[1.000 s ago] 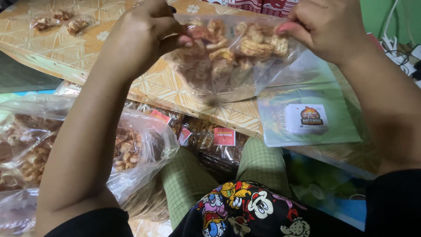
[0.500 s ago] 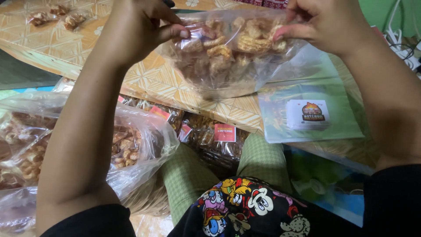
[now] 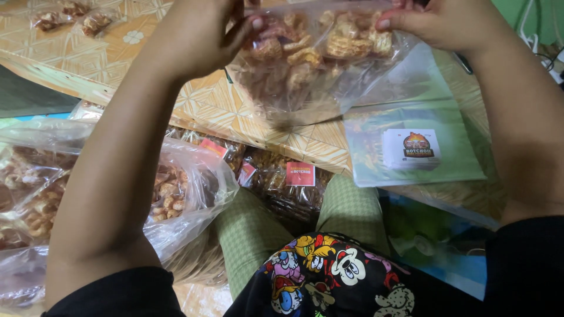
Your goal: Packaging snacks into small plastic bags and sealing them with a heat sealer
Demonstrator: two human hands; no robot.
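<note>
From up here I see my left hand raised in front of me, forearm running up from the lower left, thumb and fingers pinched together on the left top edge of a clear plastic bag. My right hand is up at the same height, forearm coming in from the right, fingertips clamped on the bag's right top edge. The one bag hangs between the two hands, held in the air above the patterned yellow table, its upper part filled with crisp fried snack pieces; I cannot count them exactly.

Below the right hand, on the table, lies one stack of clear green-tinted sleeves with one small stack of printed labels on top. Under the table edge, between my knees, I count two red labels on the packed snack bags, though how many bags are there I cannot tell. To my left sits one large open plastic bag of loose snacks. At the table's far left corner are about three small snack packets.
</note>
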